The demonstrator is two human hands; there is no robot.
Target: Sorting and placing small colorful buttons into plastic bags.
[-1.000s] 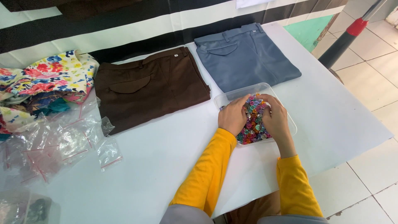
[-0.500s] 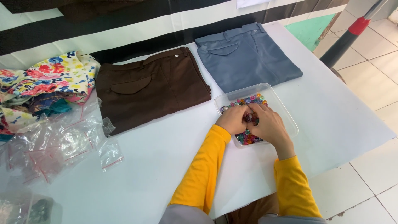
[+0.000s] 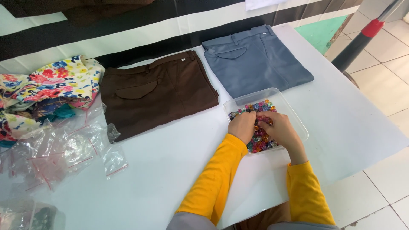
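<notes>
Both hands, left hand (image 3: 242,126) and right hand (image 3: 279,130), are curled among beads (image 3: 260,142) in the clear tray (image 3: 294,121) right of centre; whether anything is pinched cannot be told.

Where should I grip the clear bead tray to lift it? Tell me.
Grip the clear tray by its two long rims, probably from above at the bare right side and far end. It is shallow, lies flat on the white table, and both hands cover the near half.

Brown trousers (image 3: 159,91), grey-blue trousers (image 3: 255,59), multicoloured beads (image 3: 260,142), floral cloth (image 3: 47,87), yellow sleeves (image 3: 215,179).
</notes>
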